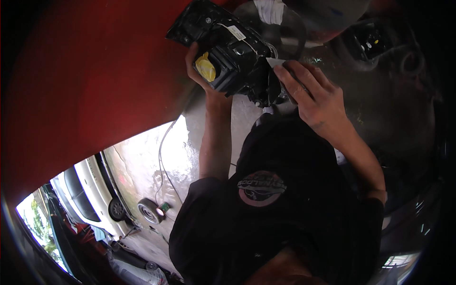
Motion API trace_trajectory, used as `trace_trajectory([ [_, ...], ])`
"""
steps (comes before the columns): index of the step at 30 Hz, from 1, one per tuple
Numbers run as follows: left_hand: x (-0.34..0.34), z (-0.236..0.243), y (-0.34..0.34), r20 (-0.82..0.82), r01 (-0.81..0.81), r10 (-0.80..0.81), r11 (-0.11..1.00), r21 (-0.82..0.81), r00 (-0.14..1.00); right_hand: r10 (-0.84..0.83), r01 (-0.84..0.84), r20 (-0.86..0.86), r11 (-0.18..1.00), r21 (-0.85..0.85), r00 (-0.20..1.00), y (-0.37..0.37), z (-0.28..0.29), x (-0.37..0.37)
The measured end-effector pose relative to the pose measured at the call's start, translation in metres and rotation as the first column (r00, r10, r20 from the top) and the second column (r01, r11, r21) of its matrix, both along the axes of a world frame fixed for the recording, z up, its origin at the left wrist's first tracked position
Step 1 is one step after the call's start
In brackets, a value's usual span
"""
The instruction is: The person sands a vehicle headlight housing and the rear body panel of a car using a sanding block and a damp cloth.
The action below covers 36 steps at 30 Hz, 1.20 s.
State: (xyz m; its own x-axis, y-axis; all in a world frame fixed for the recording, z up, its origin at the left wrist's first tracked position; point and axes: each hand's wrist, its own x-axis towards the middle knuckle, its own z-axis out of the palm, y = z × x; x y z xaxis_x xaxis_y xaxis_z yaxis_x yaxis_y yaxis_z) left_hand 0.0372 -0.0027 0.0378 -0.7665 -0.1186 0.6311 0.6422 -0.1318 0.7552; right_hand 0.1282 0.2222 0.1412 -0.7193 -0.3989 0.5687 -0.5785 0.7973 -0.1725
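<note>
A black headlamp housing (237,61) is held up at the top middle, with a white label, a thin cable and yellow tape (205,66) on it. My left hand (202,73) grips the housing's left side, its fingers mostly hidden behind it. My right hand (311,95) is closed at the housing's right edge, with a small light-grey piece (274,61), possibly paper or cloth, at its fingertips against the housing.
A red car body panel (80,71) fills the upper left. On the concrete floor (180,142) lie a wheel (149,211) and cables, beside a white car (95,194). At the upper right is a dark part (368,40).
</note>
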Motion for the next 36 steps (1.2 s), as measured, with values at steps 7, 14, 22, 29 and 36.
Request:
trace_trajectory([
  [7,0.004,0.023,0.006,0.185,0.26,-0.506,0.683,0.683,0.842,0.007,-0.005,0.019,0.996,-0.092,1.0,0.002,-0.009,0.001],
  [14,0.0,0.009,-0.011,0.145,0.256,-0.366,0.836,0.486,0.919,-0.011,0.023,0.155,0.997,-0.079,0.988,0.004,-0.001,0.004],
  [22,0.001,0.024,-0.009,0.042,0.415,-0.627,0.563,0.714,0.778,-0.015,0.021,0.046,0.991,-0.133,0.999,0.003,0.009,0.006],
  [29,0.006,0.024,-0.006,-0.043,0.478,-0.633,0.536,0.696,0.773,-0.032,0.036,0.05,0.995,-0.09,0.998,-0.004,0.007,0.0],
  [36,-0.012,-0.035,-0.008,-0.019,0.19,-0.199,0.897,0.4,0.98,0.04,-0.046,-0.04,0.985,-0.164,0.998,-0.013,0.001,0.013],
])
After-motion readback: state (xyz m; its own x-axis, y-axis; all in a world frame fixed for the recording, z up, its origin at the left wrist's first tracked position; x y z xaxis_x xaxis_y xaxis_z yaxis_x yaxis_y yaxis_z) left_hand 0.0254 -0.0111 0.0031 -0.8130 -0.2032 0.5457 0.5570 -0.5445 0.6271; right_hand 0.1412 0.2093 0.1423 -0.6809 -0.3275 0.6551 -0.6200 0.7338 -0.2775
